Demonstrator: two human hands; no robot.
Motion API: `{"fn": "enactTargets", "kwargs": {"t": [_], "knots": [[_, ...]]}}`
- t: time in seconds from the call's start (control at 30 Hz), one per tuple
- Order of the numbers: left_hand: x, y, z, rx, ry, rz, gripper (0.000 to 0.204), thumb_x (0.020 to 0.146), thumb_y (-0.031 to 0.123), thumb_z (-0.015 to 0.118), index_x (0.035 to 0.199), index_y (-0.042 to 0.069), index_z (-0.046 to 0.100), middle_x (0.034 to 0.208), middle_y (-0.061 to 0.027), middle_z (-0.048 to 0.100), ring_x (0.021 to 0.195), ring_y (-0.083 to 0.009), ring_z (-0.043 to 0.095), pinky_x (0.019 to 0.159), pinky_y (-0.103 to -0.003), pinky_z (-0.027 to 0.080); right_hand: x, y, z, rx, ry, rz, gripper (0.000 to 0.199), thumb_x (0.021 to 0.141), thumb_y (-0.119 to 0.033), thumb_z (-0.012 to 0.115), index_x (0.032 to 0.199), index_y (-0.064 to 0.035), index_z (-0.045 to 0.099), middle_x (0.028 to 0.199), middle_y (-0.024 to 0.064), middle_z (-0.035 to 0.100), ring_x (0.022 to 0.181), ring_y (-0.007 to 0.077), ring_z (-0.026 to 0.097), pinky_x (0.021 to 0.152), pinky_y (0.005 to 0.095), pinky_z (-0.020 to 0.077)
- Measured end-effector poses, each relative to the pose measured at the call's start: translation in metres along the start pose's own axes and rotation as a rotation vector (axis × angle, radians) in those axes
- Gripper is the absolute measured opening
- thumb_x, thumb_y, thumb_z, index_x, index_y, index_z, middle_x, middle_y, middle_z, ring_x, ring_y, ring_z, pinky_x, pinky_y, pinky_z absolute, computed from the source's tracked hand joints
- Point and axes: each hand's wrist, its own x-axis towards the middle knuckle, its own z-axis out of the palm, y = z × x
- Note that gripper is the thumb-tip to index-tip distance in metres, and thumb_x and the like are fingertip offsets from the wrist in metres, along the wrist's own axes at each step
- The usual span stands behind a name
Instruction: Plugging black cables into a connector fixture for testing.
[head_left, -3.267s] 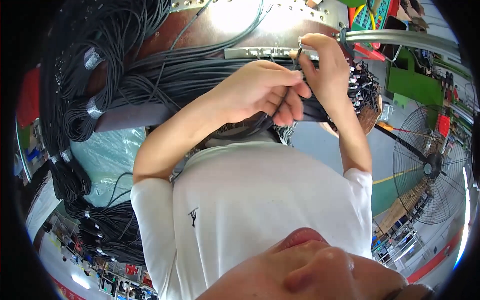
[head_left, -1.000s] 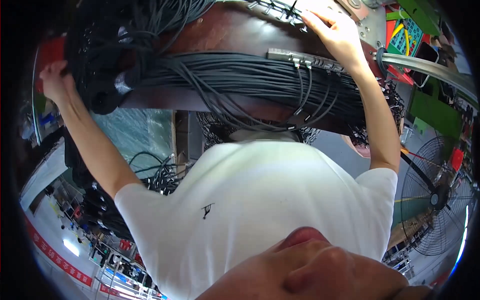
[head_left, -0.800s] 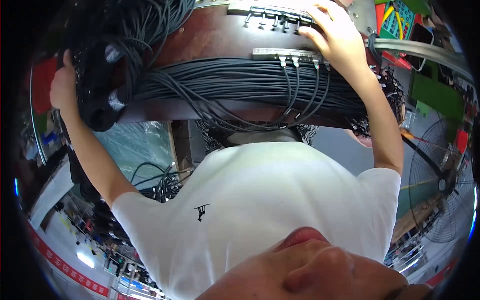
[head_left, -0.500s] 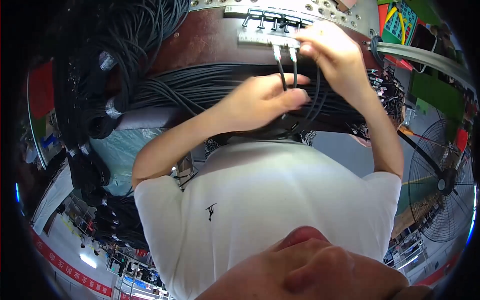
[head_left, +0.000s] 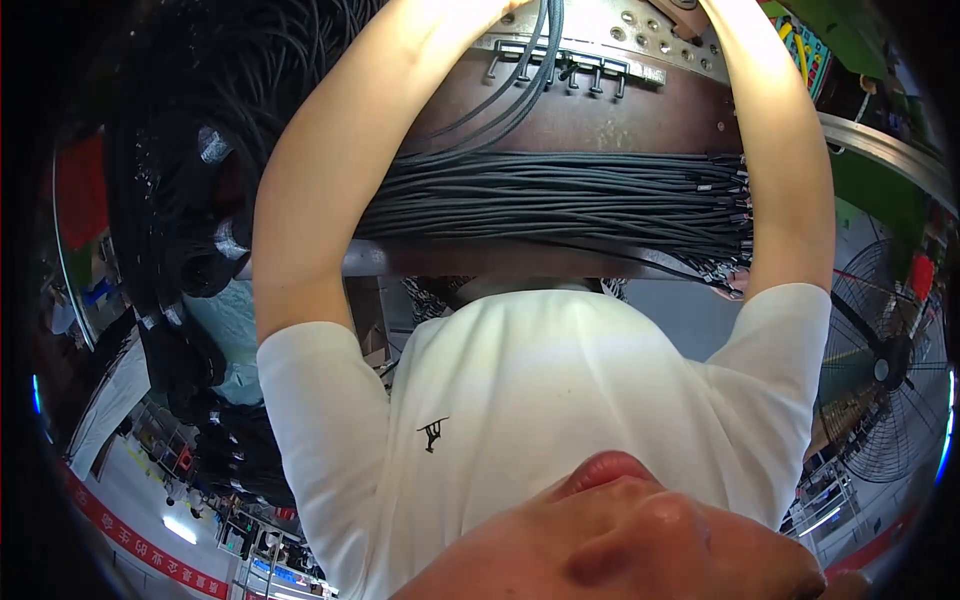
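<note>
Both my hands are beyond the top edge of the head view. My left forearm (head_left: 350,130) rises to the top middle, and my right forearm (head_left: 780,140) reaches the top right. A few black cables (head_left: 545,60) pass over the front of the bench and out of view beside my left wrist; what grips their ends is hidden. Just right of them, a narrow metal bar fixture (head_left: 640,73) carries several small black T-shaped handles (head_left: 597,78). A thick row of black cables (head_left: 560,195) lies along the bench's near side, between my arms.
A perforated metal plate (head_left: 640,35) borders the brown bench top (head_left: 640,120). Large bundles of black cable (head_left: 250,80) hang at the left, bound with clear wrap. A pale rail (head_left: 880,145) and a black floor fan (head_left: 885,360) stand at the right.
Both hands have moved up and away, out of view. The light metal block with plugged-in cables has left the fixture's front, and the cables now run upward past the top edge.
</note>
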Motion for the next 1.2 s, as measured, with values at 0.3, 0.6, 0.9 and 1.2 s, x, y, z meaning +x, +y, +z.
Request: {"fn": "enactTargets", "kwargs": {"t": [0.3,0.6,0.9,1.2], "knots": [[-0.006,-0.033,-0.012,0.334,0.033,0.016,0.026,0.093,0.023,0.049,0.097,0.004,0.066,0.096,-0.0144,0.067,0.086,-0.0274,0.063,0.079,-0.04,0.051,-0.019,-0.01,-0.004,-0.295,-0.06,-0.138,0.029,0.09,-0.018,0.048,0.108,-0.0059,0.066,0.099,0.018,0.067,0.089,0.0322,0.065,0.08,0.0403,0.0511],[0.004,-0.083,-0.008,0.84,-0.136,0.083,0.025,0.089,0.027,0.055,0.092,0.005,0.068,0.089,-0.0136,0.067,0.083,-0.0273,0.063,0.076,-0.039,0.051,-0.02,0.006,0.008,-0.4,-0.132,0.044,0.027,0.086,-0.026,0.055,0.099,-0.0045,0.066,0.092,0.0186,0.065,0.087,0.0333,0.063,0.079,0.0439,0.0494],[-0.004,-0.085,-0.013,0.877,0.085,0.053,0.028,0.086,0.029,0.057,0.092,0.004,0.067,0.088,-0.0161,0.067,0.081,-0.0303,0.064,0.075,-0.041,0.051,-0.012,0.02,0.006,-0.143,-0.279,0.391,0.038,0.088,-0.034,0.061,0.106,-0.0019,0.065,0.101,0.019,0.066,0.09,0.0311,0.062,0.083,0.0399,0.0486],[-0.092,0.008,-0.039,0.247,-0.298,-0.151,0.032,0.088,0.025,0.058,0.108,0.0,0.062,0.103,-0.017,0.065,0.095,-0.0292,0.06,0.084,-0.04,0.048,-0.13,0.003,-0.087,-0.267,-0.08,-0.099,0.035,0.09,-0.012,0.062,0.122,0.0008,0.057,0.128,0.0149,0.059,0.11,0.0218,0.061,0.092,0.0282,0.0464]]}}
